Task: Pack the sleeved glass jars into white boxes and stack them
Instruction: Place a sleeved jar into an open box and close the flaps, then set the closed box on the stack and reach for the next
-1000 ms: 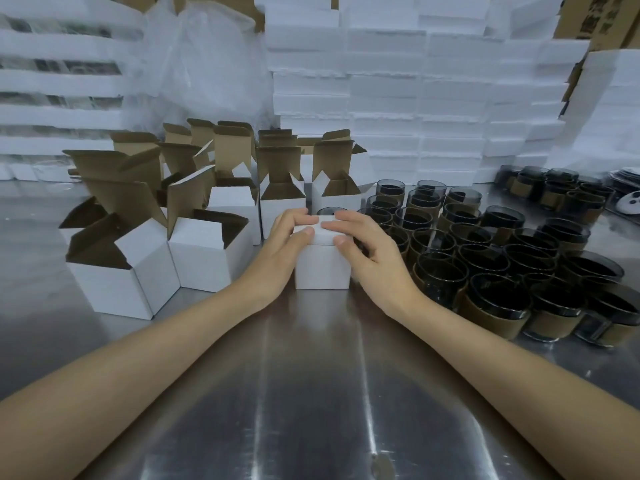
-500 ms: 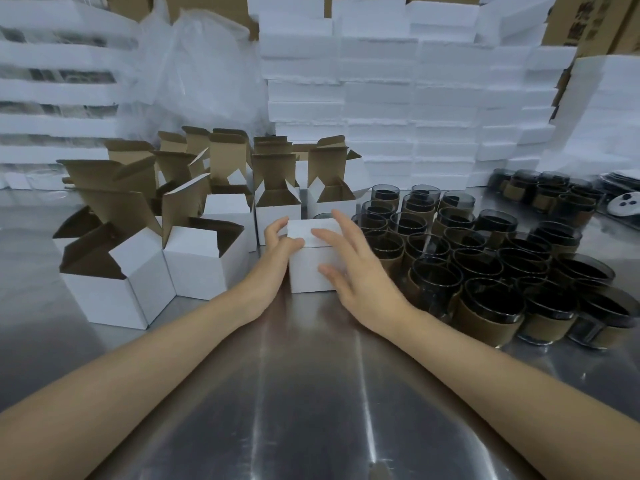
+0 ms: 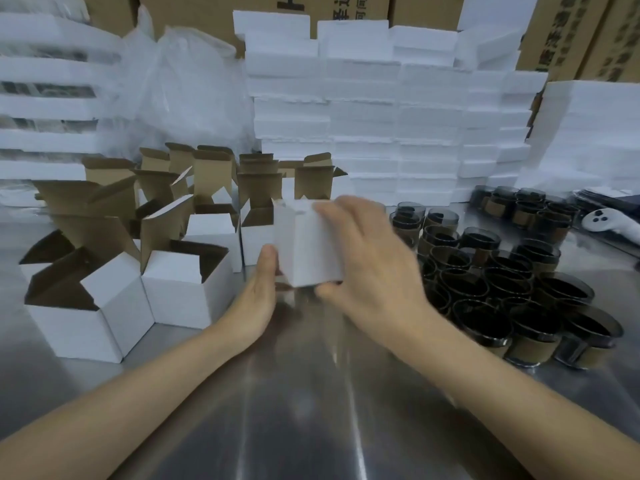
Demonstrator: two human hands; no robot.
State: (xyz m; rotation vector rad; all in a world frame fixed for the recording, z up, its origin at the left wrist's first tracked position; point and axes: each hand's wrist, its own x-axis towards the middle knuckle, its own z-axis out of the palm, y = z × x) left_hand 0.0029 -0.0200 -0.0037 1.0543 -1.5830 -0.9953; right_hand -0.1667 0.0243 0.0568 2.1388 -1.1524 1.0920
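Note:
A closed white box [image 3: 306, 244] is lifted a little off the steel table, tilted, in the middle of the view. My right hand [image 3: 367, 268] grips it, fingers over its top and thumb under its near lower corner. My left hand [image 3: 259, 292] lies flat against the box's lower left side, thumb touching it. Right of the hands stand several dark glass jars [image 3: 498, 282] with brown sleeves, packed close together. Several open white boxes [image 3: 183, 296] with brown flaps raised stand to the left and behind.
Tall stacks of white foam trays [image 3: 381, 126] wall off the back. Crumpled clear plastic [image 3: 180, 95] lies at the back left, brown cartons [image 3: 561, 32] above. More sleeved jars [image 3: 519, 209] and a white controller [image 3: 609, 221] sit far right. Bare steel table [image 3: 311, 410] spreads in front.
The box went from standing on the table with both hands pressing its top to being lifted and tilted. My right hand moved over it and took hold; my left slid to its lower side.

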